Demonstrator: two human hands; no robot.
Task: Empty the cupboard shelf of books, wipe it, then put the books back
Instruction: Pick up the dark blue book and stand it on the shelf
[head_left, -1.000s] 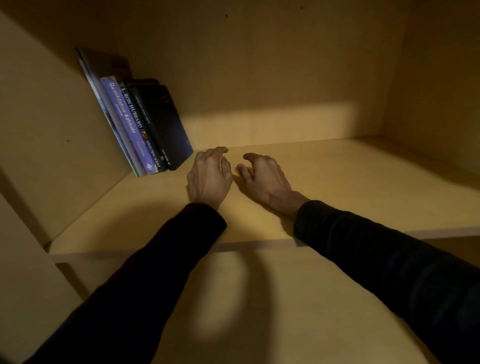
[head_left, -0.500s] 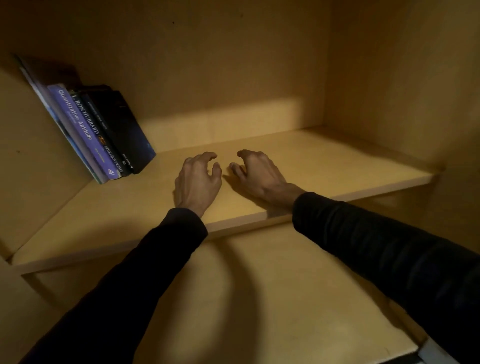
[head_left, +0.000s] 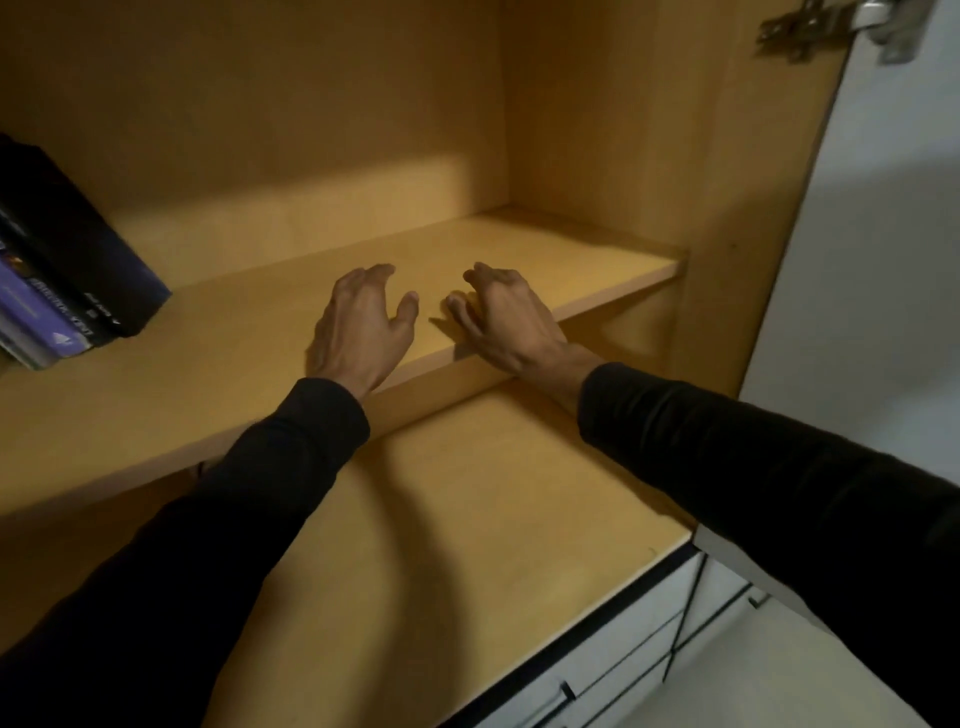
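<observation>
Wooden shelf (head_left: 571, 249) mostly bare, a few books (head_left: 67, 280) leaning at left.
Left hand (head_left: 363, 327) and right hand (head_left: 506, 317) hover empty, fingers loosely spread; more books seemingly left to return.

Cupboard interior, tan board, dim warm light

Back panel (head_left: 291, 104) plain tan, crossed low down by a paler band of light (head_left: 291, 208). Right side panel (head_left: 623, 130) of the same board, darker toward the top. Bottom board (head_left: 493, 519) below, smooth, carrying broad soft shadows. Metal hinge (head_left: 826, 26) fixed at the upper right corner of the side panel. White door (head_left: 893, 234) standing open to the right, grey shadow falling across it. White drawer fronts (head_left: 623, 660) beneath the cupboard, edged in dark lines, with small dark handles. Pale floor (head_left: 779, 691) at the lower right.
</observation>
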